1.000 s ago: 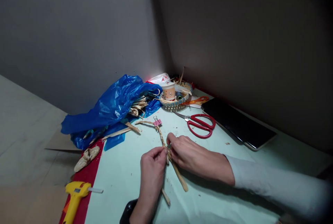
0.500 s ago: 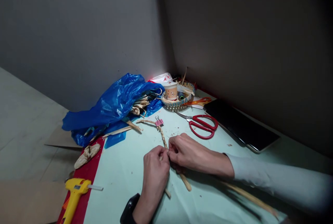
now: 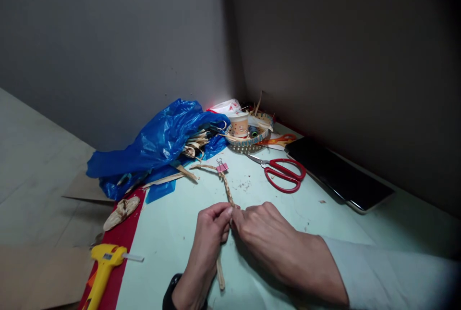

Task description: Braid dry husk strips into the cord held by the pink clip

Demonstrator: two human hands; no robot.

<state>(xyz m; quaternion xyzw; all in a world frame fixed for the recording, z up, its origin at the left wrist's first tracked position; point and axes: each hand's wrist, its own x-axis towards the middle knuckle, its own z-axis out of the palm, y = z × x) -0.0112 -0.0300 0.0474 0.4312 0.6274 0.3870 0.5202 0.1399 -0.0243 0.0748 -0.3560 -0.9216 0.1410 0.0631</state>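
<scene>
A thin braid of dry, straw-coloured plant strips (image 3: 226, 186) runs from a pink binder clip (image 3: 222, 167) down to my fingers. My left hand (image 3: 212, 228) pinches the braid's near end between thumb and forefinger. Right beside it, my right hand (image 3: 273, 238) has its fingers curled closed on the strips at the same spot; much of its grip is hidden behind the knuckles. One loose strip end (image 3: 220, 274) hangs out below my left hand, over the pale green table cover (image 3: 162, 238).
Red-handled scissors (image 3: 284, 175) and a black tablet-like device (image 3: 338, 175) lie to the right. A blue plastic bag (image 3: 154, 142) of dry strips and a small basket (image 3: 248, 144) holding a paper cup (image 3: 238, 125) stand at the back. A yellow glue gun (image 3: 104, 271) rests on the left edge.
My right hand has turned and come lower and nearer, its forearm now slanting to the lower right. The strips seen under it before are now mostly hidden. My left hand keeps its pinch.
</scene>
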